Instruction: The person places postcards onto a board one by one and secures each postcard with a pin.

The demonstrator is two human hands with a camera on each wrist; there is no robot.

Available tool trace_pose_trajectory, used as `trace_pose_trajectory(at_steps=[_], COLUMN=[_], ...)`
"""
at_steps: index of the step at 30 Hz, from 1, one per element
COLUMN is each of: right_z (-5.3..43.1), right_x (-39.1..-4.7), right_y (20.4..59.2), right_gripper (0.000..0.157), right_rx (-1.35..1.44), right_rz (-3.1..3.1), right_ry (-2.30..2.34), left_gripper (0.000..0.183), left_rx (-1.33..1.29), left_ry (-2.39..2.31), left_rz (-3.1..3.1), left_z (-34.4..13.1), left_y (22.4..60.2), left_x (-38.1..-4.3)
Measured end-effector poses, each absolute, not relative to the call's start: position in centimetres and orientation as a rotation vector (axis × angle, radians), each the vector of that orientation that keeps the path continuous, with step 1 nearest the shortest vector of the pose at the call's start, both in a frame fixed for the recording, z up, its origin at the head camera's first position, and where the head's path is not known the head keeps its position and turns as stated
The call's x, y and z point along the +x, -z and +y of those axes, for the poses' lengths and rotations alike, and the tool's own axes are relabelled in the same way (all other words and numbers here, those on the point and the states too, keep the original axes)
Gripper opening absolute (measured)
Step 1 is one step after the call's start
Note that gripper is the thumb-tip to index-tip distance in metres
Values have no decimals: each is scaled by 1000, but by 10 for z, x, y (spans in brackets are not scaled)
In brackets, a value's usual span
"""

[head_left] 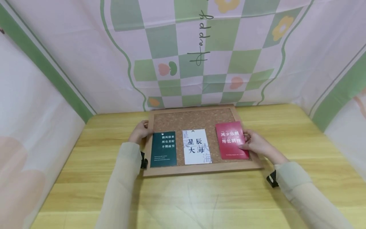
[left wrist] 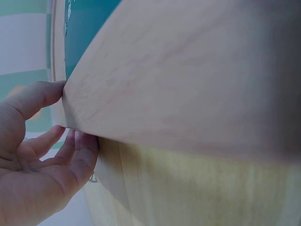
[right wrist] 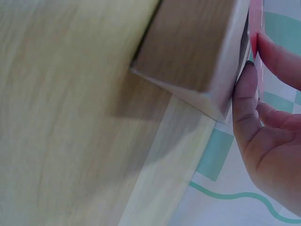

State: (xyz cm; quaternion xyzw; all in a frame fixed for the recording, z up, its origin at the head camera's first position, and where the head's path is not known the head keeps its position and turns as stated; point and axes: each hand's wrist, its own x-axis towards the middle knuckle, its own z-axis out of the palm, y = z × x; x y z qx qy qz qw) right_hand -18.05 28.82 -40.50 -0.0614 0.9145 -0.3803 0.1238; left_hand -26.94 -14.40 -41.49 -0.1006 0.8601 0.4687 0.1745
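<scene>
A wood-framed cork board (head_left: 197, 119) carries a dark green card (head_left: 161, 151) on its left and a white card (head_left: 197, 157) in the middle, each with a small pin at its top. My left hand (head_left: 139, 132) grips the board's left frame edge; the left wrist view shows the thumb on the frame face (left wrist: 164, 80) and the fingers behind it. At the board's right side my right hand (head_left: 255, 143) pinches a red card (head_left: 233, 149) by its right edge. That card lies slightly tilted over the cork and frame. No pin shows on it.
The board is at the back of a yellow wood-grain table (head_left: 183, 203), close to a green and white checked cloth (head_left: 200, 76). Cloth walls also stand left and right. In the right wrist view the frame corner (right wrist: 183, 56) casts a shadow on the table.
</scene>
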Motion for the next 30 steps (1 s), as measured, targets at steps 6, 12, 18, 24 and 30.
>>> trace_pose_trajectory(at_steps=[6,12,18,24,30], right_z=[287,287,285,281,278], right_x=[-181,-182,-181,-180,-179], right_y=[405,404,400,398,399], right_gripper=[74,78,88,91,96], right_rx=[-244,-245,-249,-241,-245], right_rz=[2670,2677,2663,2671,2696], right_ry=[1085,1052,1035,988,940], left_gripper=[69,70,70,69,68], left_rx=[-288,-299,-308,-313,-306], left_ry=[-1305,-1301,-1313,-1316,-1298], left_rz=[2438,2430,2427,2426,2433], left_z=[-144,-143,-142,-142,-142], left_y=[414,411,410,411,411], left_x=[-269,-269,-268,-269,-269])
